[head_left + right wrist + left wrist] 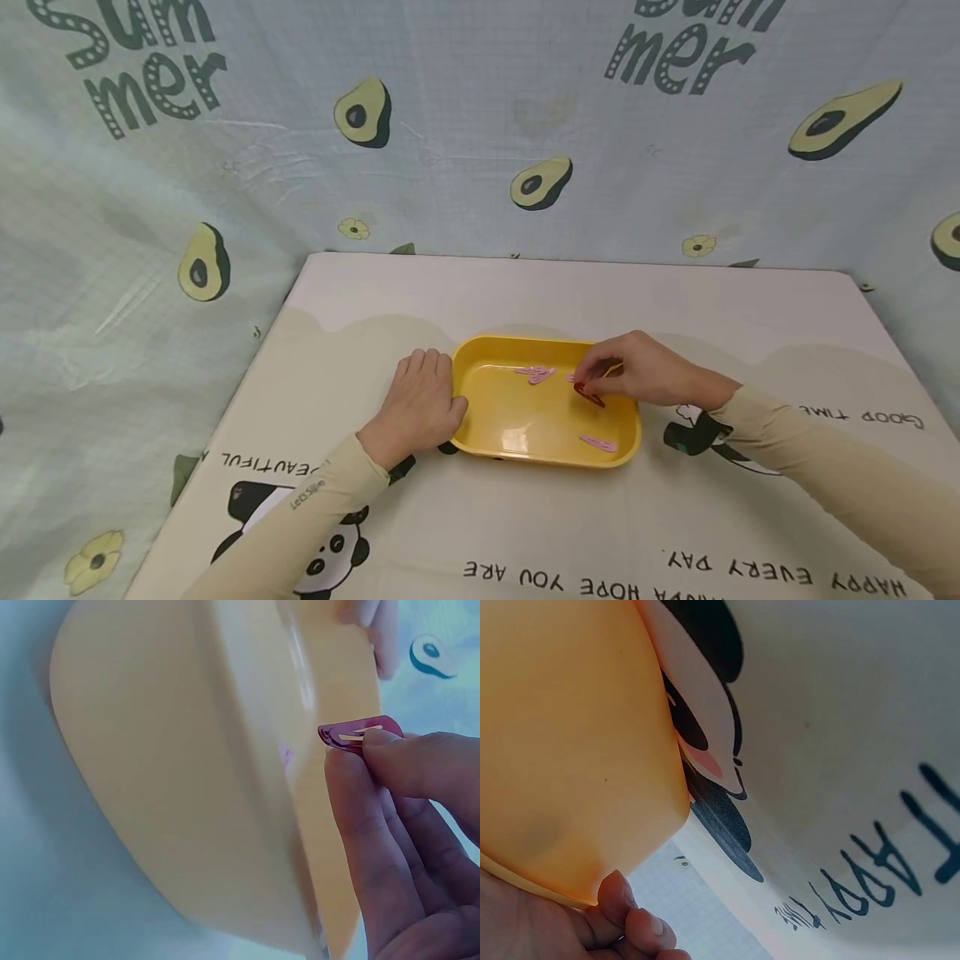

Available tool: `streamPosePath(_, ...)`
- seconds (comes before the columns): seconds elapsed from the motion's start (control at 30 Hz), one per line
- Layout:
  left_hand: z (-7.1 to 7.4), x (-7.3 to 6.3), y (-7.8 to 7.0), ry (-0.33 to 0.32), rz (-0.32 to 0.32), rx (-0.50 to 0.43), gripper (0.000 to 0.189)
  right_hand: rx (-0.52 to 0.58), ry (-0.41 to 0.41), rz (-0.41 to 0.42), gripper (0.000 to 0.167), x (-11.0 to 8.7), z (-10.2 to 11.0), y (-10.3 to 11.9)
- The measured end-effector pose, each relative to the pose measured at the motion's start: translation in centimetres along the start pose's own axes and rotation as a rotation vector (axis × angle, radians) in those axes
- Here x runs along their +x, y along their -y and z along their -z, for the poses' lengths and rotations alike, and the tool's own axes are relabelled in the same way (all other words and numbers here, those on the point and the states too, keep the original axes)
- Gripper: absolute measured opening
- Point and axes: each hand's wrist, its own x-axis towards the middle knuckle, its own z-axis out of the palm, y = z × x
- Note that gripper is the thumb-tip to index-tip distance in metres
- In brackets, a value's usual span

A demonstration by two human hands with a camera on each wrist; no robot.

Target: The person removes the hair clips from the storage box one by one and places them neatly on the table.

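Nearest, a white cloth with black printed lettering (457,521) was spread over the table, its print reaching past the near edge of the shallow yellow plastic tray (495,408). A single slim pink hair clip (598,443) was left lying by the tray's near right corner.

At the tray's left edge, the rim was gripped by the bare left hand (417,406), with the thumb laid over it. That hold was judged well placed: a light tray would probably slide if only its right side were worked, so the rim was best kept steady without being tipped.

Toward the right edge, a small dark red hair clip (358,724) was pinched between the thumb and forefinger of the bare right hand (641,367), one end left projecting. Whether the tray floor was touched by it could not be told, nor whether it was snapped shut. A light, even pinch seemed best, since thin, smooth metal could slip or spring if squeezed hard.

Near the far edge, a small cluster of pink hair clips (536,374) was bunched; care was called for there, as they could be brushed by a low knuckle.
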Motion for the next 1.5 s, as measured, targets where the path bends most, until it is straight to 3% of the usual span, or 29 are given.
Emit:
streamPosePath(0.8,0.0,0.0,-0.1,-0.003,0.005,0.018,0.021,-0.044,-0.251,-0.083,0.015,-3.8,2.1,-1.8)
streamPosePath(1.17,0.0,0.1,-0.2,-0.007,0.004,0.004,0.021,0.045,-0.305,-0.138,0.011,-4.7,2.3,-3.4)
streamPosePath(1.5,-0.2,0.2,-0.1,-0.011,0.004,0.025,0.021,0.049,-0.382,-0.217,0.014,-5.4,2.1,-5.0)
